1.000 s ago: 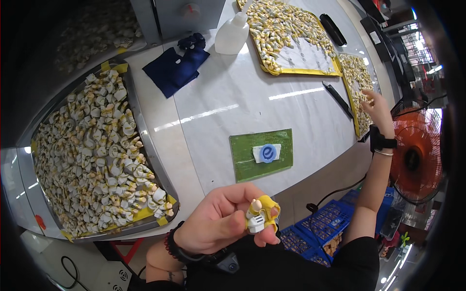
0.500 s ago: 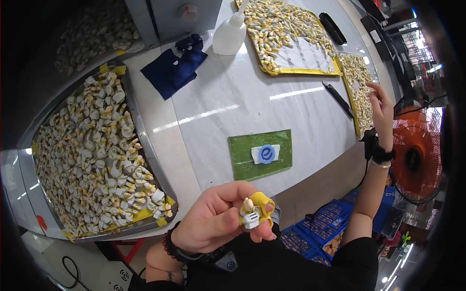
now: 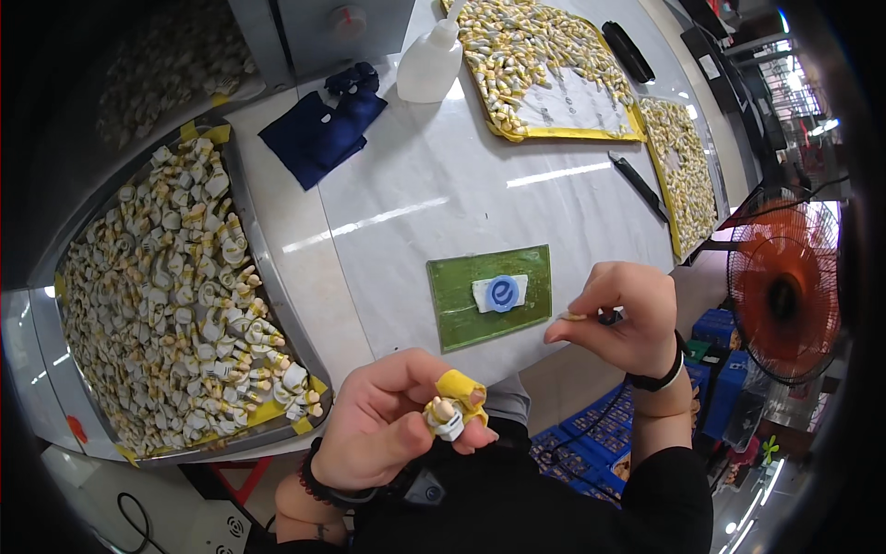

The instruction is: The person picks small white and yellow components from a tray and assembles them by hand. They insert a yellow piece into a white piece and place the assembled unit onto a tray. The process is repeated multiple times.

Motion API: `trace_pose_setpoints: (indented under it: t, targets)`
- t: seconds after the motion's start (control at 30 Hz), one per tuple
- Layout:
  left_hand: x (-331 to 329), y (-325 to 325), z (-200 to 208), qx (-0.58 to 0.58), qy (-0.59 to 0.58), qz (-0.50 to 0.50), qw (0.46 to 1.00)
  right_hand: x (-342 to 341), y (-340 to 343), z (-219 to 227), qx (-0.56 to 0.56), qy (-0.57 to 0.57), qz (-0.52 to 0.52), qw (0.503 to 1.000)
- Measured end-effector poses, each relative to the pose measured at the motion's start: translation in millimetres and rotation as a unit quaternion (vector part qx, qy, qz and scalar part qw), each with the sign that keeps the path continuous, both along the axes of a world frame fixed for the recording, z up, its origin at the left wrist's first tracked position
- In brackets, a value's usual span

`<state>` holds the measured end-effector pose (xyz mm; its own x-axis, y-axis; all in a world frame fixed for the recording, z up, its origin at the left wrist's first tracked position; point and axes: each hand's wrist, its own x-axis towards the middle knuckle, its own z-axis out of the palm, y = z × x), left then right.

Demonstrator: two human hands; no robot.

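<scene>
Between the thumb and fingers of my left hand [image 3: 383, 420] is a small white and beige figurine [image 3: 447, 420]. Yellow finger covers [image 3: 461, 386] wrap fingertips of that hand. My right hand [image 3: 632, 314] is raised right of the green plate, pinching a tiny pale piece [image 3: 574, 317] by its end; its exact shape is too small to tell. On the table in front of both hands lies the square green plate [image 3: 448, 319]. A white pad [image 3: 519, 294] rests on it, with a blue round disc [image 3: 502, 293] on top.
At the left stands a metal tray [image 3: 309, 392] heaped with white figurines. Yellow-edged trays [image 3: 554, 137] [image 3: 678, 254] of small pieces sit at the far right, near a black-handled knife [image 3: 639, 185]. A squeeze bottle [image 3: 429, 69], navy cloth [image 3: 318, 138] and orange fan [image 3: 784, 286] stand around.
My right hand has come back from the small right tray toward the green plate, now with a tiny pale piece in its pinch. My left hand has shifted slightly left and turned the figurine a little.
</scene>
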<state>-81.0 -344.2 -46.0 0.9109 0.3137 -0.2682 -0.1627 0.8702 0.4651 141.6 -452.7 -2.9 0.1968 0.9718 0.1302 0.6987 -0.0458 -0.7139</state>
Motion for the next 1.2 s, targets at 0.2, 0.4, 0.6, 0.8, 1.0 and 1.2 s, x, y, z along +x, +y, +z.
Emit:
trace_pose_setpoints:
  t: [0.2,0.4,0.6,0.8,1.0,1.2]
  targets:
    - [-4,2,-6,0.007,-0.021,0.017,1.000,1,12,-10,0.008,-0.041,0.064,0.997]
    - [-8,3,-12,-0.005,-0.052,0.016,0.998,2,13,-15,0.019,-0.125,0.092,0.988]
    - [-9,5,-14,-0.003,-0.049,0.006,0.999,-1,16,-20,0.016,-0.217,0.143,0.965]
    - [-3,4,-4,0.016,0.001,0.031,0.999,-7,17,-10,-0.037,-0.271,0.172,0.946]
    - [-6,3,-11,0.006,-0.057,0.037,0.998,-5,19,-11,-0.030,-0.198,0.112,0.973]
    - [-5,0,-9,0.010,-0.079,0.062,0.995,-7,21,-15,-0.021,-0.158,0.091,0.983]
